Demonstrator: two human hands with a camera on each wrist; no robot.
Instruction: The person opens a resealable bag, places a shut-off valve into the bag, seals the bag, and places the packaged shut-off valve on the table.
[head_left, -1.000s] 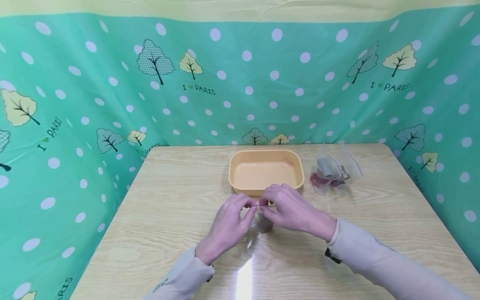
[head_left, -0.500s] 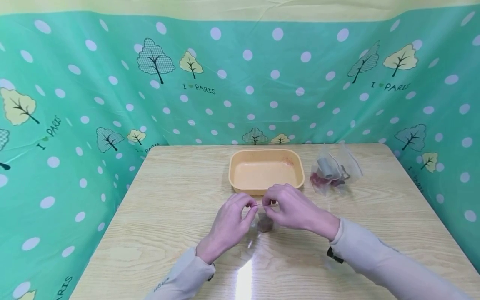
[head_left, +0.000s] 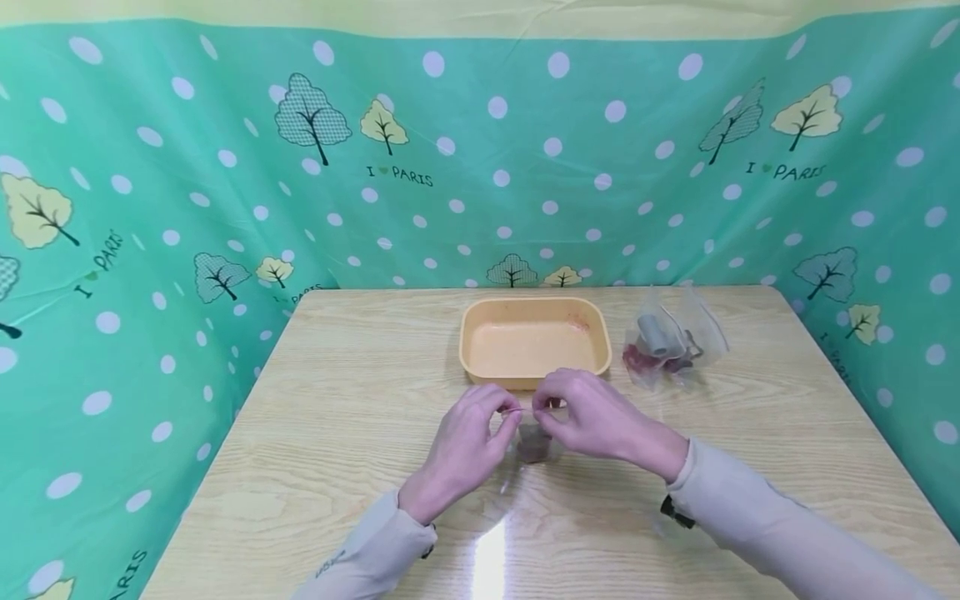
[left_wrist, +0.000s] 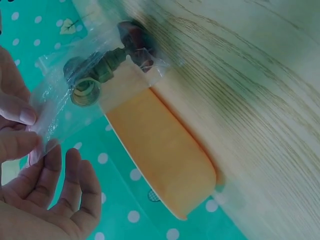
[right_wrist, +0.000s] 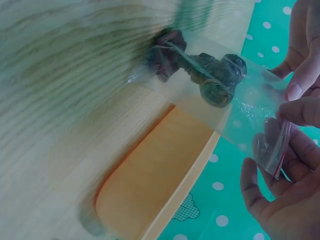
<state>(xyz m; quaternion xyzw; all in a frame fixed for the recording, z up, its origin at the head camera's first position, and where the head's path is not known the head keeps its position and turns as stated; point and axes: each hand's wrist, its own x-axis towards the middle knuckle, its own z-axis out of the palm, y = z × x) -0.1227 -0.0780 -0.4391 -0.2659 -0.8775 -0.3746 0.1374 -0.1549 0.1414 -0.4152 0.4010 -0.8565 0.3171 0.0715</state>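
In the head view my left hand [head_left: 468,433] and right hand [head_left: 592,417] meet in front of the tray, both pinching the top edge of a clear zip bag [head_left: 534,446]. A thin red line marks the zip strip [right_wrist: 283,150] between the fingertips. Below the hands hangs the rest of the bag. Inside it is a metal valve [left_wrist: 102,70] with a threaded opening and a dark red handle [left_wrist: 136,42], seen in both wrist views. My palms hide part of the bag in the head view.
A shallow orange-tan tray [head_left: 534,342] stands just beyond the hands, with reddish specks at its right end. To its right lie clear bags [head_left: 667,346] containing a grey cylinder and reddish and dark pieces. A green patterned curtain [head_left: 450,167] surrounds the wooden table [head_left: 337,467].
My right fingertips have slid slightly to the right along the bag's top edge, widening the gap from the left fingertips. The left hand keeps its pinch with only a slight shift.
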